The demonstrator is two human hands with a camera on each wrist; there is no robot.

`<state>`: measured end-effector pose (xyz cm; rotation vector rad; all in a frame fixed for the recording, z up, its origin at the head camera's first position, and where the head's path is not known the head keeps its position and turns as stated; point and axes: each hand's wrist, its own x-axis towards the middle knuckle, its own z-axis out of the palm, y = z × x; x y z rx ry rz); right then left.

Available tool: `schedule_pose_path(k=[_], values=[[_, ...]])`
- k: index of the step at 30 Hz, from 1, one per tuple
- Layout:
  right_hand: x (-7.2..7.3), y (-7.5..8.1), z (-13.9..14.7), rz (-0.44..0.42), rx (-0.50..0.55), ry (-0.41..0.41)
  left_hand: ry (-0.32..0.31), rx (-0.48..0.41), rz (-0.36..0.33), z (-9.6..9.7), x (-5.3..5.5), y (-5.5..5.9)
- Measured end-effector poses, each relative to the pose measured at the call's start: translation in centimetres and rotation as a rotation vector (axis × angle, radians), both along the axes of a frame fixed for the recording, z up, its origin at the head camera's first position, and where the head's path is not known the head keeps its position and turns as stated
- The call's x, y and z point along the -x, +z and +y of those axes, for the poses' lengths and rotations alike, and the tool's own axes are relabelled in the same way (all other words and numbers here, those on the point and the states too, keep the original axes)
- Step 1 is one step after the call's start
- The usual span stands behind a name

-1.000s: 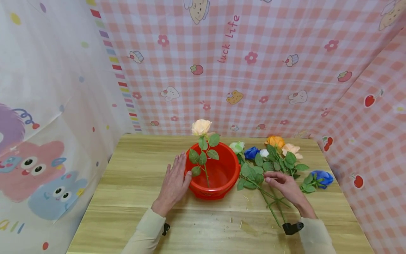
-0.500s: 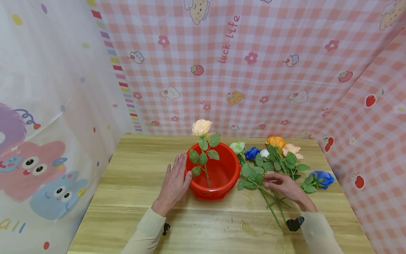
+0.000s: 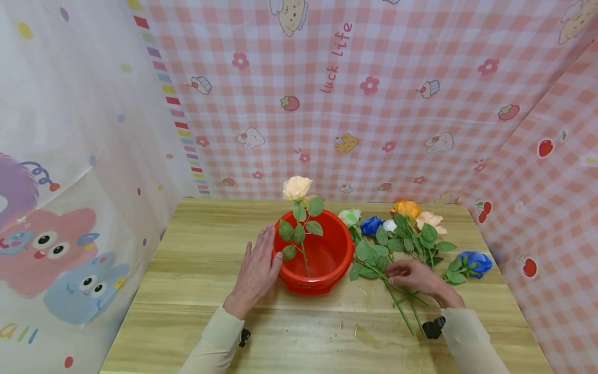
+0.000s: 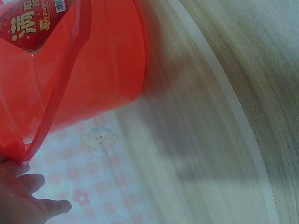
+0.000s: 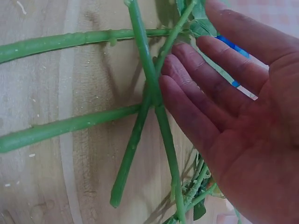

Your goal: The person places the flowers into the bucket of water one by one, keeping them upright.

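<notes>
Red bucket: stands upright on the worktop (image 3: 210,218), between the two hands; wall (image 3: 322,284) undamaged as far as visible.
Cream rose: the one flower (image 3: 299,232) inside the red bucket; stem slightly tilted, bloom above the rim. What supports the stem foot cannot be determined.
Loose flowers: six blooms visible on the worktop, right of the red bucket: green-white flower (image 3: 349,216), blue flower (image 3: 371,225), white flower (image 3: 389,225), orange flower (image 3: 406,209), peach flower (image 3: 431,221) and, set apart at far right, second blue flower (image 3: 475,264).
Green stems: cut ends (image 5: 153,81) cross one another beneath the right hand.
Left hand: not grasping (image 3: 254,270); fingers straight, laid against the bucket's side.
Right hand: released (image 3: 411,278); fingers loosely extended beside the green stems, none pinched. Contact cannot be confirmed.
Completed: one flower in the red bucket.
Outstanding: the six loose blooms, all outside the red bucket; none lifted.
Stage: judged early, from the ratio of one inside to six outside.
</notes>
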<state>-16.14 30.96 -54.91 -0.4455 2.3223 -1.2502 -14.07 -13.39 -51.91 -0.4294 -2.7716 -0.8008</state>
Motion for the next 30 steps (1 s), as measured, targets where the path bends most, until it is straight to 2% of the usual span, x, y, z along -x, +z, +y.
schedule_pose_path(k=[8,19,30], values=[[0.34,-0.73,-0.05,-0.027,-0.014,0.016,-0.001,0.006,0.004,-0.05,0.00,0.01],[0.49,-0.89,-0.12,-0.048,-0.074,0.008,-0.005,0.008,-0.007,-0.11,-0.08,0.05],[0.59,-0.88,-0.51,-0.085,-0.110,-0.038,0.001,0.014,-0.009,-0.08,-0.04,0.02]])
